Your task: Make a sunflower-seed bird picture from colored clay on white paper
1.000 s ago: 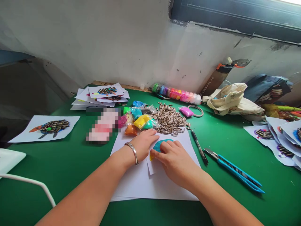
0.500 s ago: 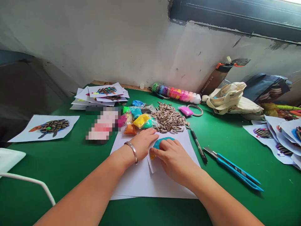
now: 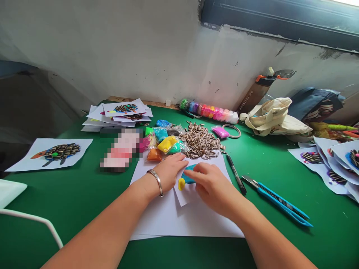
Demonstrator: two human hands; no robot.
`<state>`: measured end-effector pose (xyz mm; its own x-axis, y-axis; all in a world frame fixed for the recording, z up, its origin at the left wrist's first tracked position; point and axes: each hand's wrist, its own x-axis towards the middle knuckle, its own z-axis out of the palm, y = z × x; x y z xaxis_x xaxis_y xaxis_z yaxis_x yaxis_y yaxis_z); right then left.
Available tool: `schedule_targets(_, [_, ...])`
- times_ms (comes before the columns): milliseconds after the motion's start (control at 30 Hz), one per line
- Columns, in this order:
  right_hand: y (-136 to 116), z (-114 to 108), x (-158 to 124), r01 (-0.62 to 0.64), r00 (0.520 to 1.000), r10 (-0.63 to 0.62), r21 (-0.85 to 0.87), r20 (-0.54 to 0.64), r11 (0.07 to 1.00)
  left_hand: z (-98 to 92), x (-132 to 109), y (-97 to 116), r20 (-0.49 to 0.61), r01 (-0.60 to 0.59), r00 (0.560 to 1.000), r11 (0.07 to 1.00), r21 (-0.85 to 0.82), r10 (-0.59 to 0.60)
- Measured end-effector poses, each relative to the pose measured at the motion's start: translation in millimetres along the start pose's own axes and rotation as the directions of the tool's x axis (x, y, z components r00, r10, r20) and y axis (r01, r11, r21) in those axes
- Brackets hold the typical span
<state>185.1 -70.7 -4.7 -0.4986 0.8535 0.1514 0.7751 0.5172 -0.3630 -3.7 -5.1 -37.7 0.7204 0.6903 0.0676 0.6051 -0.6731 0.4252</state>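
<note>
Your left hand point(image 3: 169, 172) lies palm down on the white sheets point(image 3: 165, 220). Its fingers are loosely spread, the tips press the left edge of the small paper piece point(image 3: 187, 195), and it grips nothing. There's a metal bangle point(image 3: 157, 181) on that wrist. Your right hand point(image 3: 213, 186) is over the same piece with the fingers half curled. The index finger reaches left and its tip sits on the teal clay patch point(image 3: 187, 176), pressing it rather than wrapping it, so nothing is lifted. The teal clay lies flat on the small paper piece between your two hands, mostly covered by the right fingers. A yellow clay blob point(image 3: 181, 183) touches its lower left edge. Just behind the paper is the sunflower seed pile point(image 3: 200, 141), with the bagged clay colours point(image 3: 165, 144) touching its left side. A black pen point(image 3: 237, 175) lies just right of the sheets, and a blue utility knife point(image 3: 277, 201) is further right. All of this sits on the green table point(image 3: 70, 194). At the back wall there's a row of clay tubs point(image 3: 209, 111), with a pink clay bag point(image 3: 220, 131) and a metal ring point(image 3: 232, 130) in front of it. Also at the back are a canvas bag point(image 3: 276, 117) and a brown bottle point(image 3: 259, 89) leaning on the wall. A finished seed picture point(image 3: 53, 152) lies far left. A stack of more point(image 3: 120, 112) sits back left, and another batch point(image 3: 333, 160) is at the right edge. Part of the table near the bags is blurred, so I can't tell what's there.
</note>
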Motion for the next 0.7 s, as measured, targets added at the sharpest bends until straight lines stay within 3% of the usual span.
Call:
schedule_targets(100, [21, -6, 0, -0.125, 0.982, 0.128, 0.036, -0.137, 0.992, -0.2, 0, 0, -0.013, -0.003, 1.0, 1.0, 0.011, 0.003])
schedule_targets(267, [46, -1, 3, -0.243, 0.962, 0.237, -0.031, -0.133, 0.97, -2.5, 1, 1, -0.04, -0.013, 0.999, 1.0, 0.015, 0.013])
schedule_targets(567, [44, -1, 5, -0.299, 0.953, 0.296, -0.053, -0.061, 0.953, -4.5, 3, 2, -0.05, -0.027, 0.998, 0.999, 0.029, 0.028])
schedule_targets(700, [48, -1, 3, -0.33, 0.939, 0.324, -0.044, -0.113, 0.943, -4.0, 3, 1, -0.061, -0.038, 0.997, 0.999, 0.015, 0.039])
